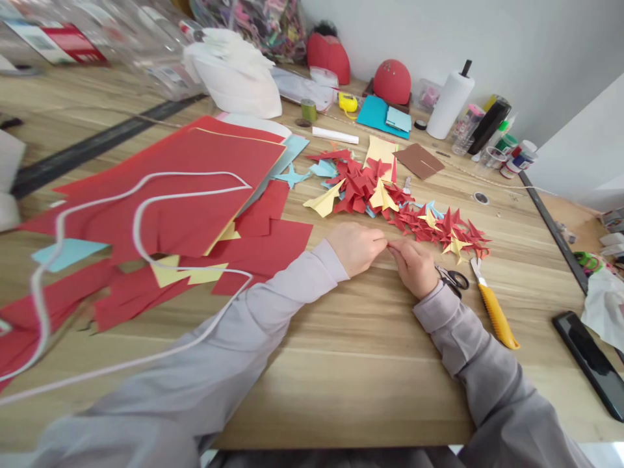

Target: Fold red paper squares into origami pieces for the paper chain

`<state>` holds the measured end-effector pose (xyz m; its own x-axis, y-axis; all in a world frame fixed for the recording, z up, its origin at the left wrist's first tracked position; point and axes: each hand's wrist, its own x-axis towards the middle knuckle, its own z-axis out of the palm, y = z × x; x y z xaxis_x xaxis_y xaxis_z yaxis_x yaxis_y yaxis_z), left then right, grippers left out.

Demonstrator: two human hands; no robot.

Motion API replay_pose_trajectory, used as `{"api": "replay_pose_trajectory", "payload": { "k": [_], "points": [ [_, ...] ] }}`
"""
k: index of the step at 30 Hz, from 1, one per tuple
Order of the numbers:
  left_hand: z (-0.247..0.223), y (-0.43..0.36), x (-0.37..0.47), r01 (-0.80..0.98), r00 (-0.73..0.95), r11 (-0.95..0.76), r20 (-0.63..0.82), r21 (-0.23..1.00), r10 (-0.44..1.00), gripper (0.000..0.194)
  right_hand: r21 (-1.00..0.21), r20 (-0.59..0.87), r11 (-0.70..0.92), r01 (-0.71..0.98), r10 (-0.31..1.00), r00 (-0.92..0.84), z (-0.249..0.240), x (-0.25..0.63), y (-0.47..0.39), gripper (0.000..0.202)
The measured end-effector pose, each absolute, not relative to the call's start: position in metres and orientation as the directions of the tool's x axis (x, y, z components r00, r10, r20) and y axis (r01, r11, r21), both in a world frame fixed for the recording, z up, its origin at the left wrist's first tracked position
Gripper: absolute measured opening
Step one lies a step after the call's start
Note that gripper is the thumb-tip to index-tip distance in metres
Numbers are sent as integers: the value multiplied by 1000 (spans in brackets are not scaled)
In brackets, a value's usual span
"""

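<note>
I see the left hand [355, 249] and right hand [415, 265] meeting at the fingertips above the wood-grain worktop [361, 370]; I can't tell what their grip encloses. Pointed, folded red paper shapes [358, 188] lie just beyond, farther away. I judge this delicate fingertip work; the next move calls for light, steady pressure.

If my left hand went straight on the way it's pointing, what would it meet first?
Probably your right hand, just ahead of your left hand, though whether they already touch is unclear.
</note>
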<state>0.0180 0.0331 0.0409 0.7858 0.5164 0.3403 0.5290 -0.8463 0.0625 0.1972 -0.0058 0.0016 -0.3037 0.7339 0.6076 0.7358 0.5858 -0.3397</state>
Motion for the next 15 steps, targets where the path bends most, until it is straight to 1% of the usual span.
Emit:
{"api": "replay_pose_trajectory", "payload": {
  "k": [3, 7, 11, 15],
  "points": [
    [43, 33, 19, 536, 811, -844, 282, -8, 513, 25, -258, 603, 568, 782, 727, -329, -1, 198, -5, 21],
    [44, 34, 18, 539, 817, -842, 257, -23, 516, 24, -205, 608, 582, 787, 705, -364, -2, 198, -5, 22],
    [44, 36, 17, 523, 833, -849, 253, -70, 492, 23, -223, 593, 586, 779, 716, -369, -1, 198, -4, 23],
    [42, 39, 16, 519, 831, -852, 275, -72, 483, 23, -304, 590, 561, 770, 746, -310, 0, 198, -5, 19]
  ]
}}
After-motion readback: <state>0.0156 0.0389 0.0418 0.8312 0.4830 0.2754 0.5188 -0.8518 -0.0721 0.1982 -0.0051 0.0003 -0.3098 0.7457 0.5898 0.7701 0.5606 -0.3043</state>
